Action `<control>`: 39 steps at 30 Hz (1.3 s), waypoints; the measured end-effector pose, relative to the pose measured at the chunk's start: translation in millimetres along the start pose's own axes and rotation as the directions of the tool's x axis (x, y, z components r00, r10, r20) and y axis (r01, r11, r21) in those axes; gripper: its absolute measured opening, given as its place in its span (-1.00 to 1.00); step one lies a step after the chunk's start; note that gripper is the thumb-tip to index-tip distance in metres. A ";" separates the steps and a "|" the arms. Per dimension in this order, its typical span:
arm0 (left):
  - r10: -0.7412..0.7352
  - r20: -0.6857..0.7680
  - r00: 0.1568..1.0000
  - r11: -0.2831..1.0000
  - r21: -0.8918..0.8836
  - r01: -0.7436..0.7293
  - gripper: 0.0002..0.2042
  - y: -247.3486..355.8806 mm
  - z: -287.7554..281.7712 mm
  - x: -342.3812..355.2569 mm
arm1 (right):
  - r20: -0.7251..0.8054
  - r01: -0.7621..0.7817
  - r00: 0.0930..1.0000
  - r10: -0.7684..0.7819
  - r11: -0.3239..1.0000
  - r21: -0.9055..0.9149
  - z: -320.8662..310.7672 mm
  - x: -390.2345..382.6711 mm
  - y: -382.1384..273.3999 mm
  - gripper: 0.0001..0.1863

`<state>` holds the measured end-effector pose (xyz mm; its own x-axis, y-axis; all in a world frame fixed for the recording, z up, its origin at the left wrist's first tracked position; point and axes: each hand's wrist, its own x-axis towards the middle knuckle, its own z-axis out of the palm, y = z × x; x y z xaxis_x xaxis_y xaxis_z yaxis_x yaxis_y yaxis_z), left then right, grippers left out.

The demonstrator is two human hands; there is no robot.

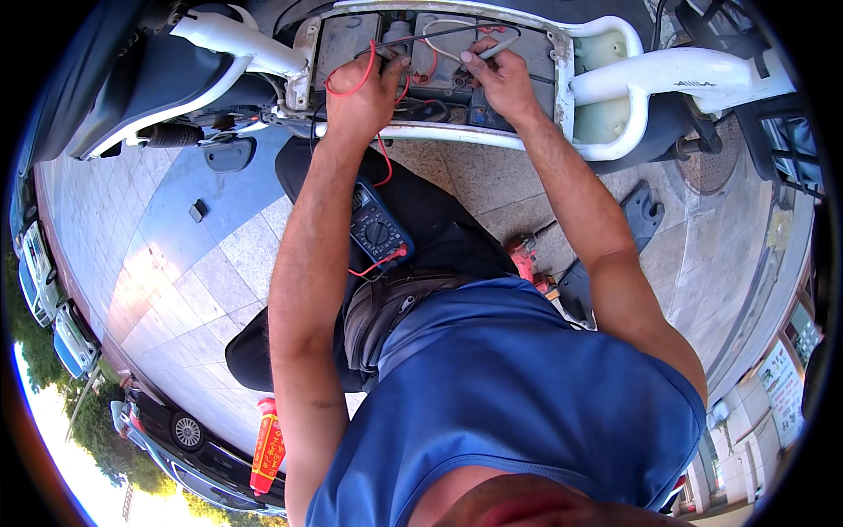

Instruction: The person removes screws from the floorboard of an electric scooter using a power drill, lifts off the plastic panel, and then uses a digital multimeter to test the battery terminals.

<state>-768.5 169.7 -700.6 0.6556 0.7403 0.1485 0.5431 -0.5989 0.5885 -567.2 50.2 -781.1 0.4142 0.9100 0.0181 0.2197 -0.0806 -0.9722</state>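
Observation:
My left hand (360,104) is closed at the battery bay of a white-framed scooter, with a red test lead (349,91) looped over it; its fingertips are partly hidden. To its right, my right hand (507,85) pinches a grey pen-shaped test probe (499,47), tilted down toward the batteries. Dark rectangular batteries (349,37) lie side by side in the bay, with red, black and pale wires around them. A blue-edged multimeter (379,230) with a round dial rests on my lap, a red lead plugged into it.
The scooter's white tube frame (676,75) runs across the far side. A red and black power tool (524,256) lies on the paving to the right of my legs. A small dark block (198,210) sits on the tiles at left. Parked cars (75,338) stand farther left.

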 end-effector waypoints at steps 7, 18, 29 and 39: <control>0.151 -0.020 0.988 0.988 0.034 -0.150 -0.85 3.1 -2.0 -0.2 | 0.000 0.017 1.000 -0.017 1.000 -0.016 -1.1 -0.4 -0.5 -0.77; 0.280 0.152 0.948 0.923 0.230 -0.309 -0.84 5.0 8.6 3.7 | -0.065 -0.021 0.997 0.032 0.988 0.155 1.1 -5.0 1.7 -0.87; 0.072 0.150 0.986 0.996 0.035 -0.078 -0.69 -11.2 1.2 15.1 | -0.021 0.065 0.998 -0.066 0.997 -0.043 -4.3 -7.3 -7.2 -0.90; 0.153 0.227 0.962 0.977 0.111 -0.181 -0.65 -32.5 -12.1 20.9 | -0.004 0.174 0.983 -0.183 0.944 -0.279 -2.6 -6.5 -0.2 -0.87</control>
<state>-778.8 208.4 -707.0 0.8325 0.5516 0.0524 0.4701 -0.7532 0.4600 -567.7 43.3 -780.4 0.3709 0.9076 0.1966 0.5264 -0.0310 -0.8497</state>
